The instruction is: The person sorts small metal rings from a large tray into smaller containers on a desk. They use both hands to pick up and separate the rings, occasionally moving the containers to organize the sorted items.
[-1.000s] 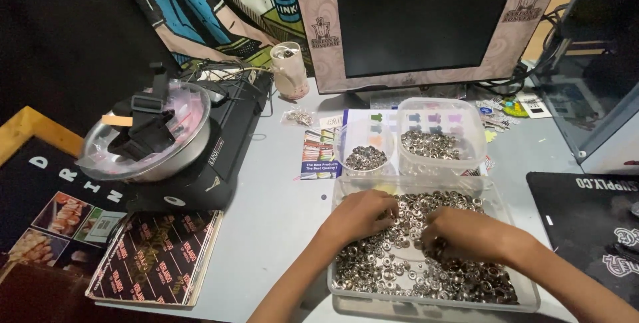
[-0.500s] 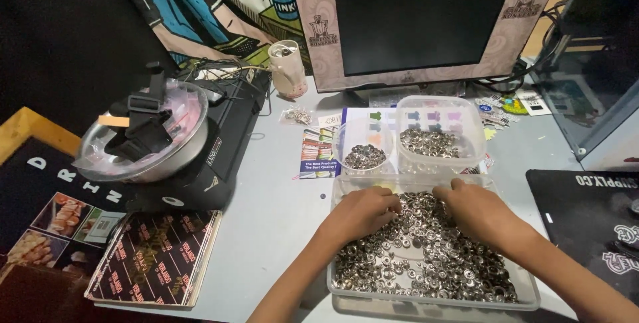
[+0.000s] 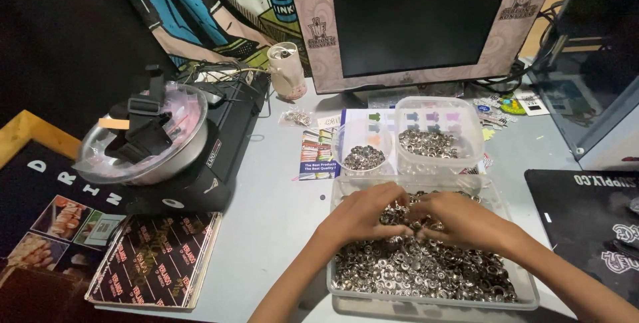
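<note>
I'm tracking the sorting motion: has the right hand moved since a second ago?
Yes. The right hand has slid left over the metal rings toward the left hand, judged against the big clear tray.

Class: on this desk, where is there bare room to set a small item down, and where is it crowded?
Bare grey desktop lies between the black machine, the menu booklet and the big tray of metal rings. Crowded: both hands fill the tray; small tubs and leaflets pack the monitor's foot.

Dim, warm light from above, sharp centre, dark left corner, mild wide-angle bending at the edges.
</note>
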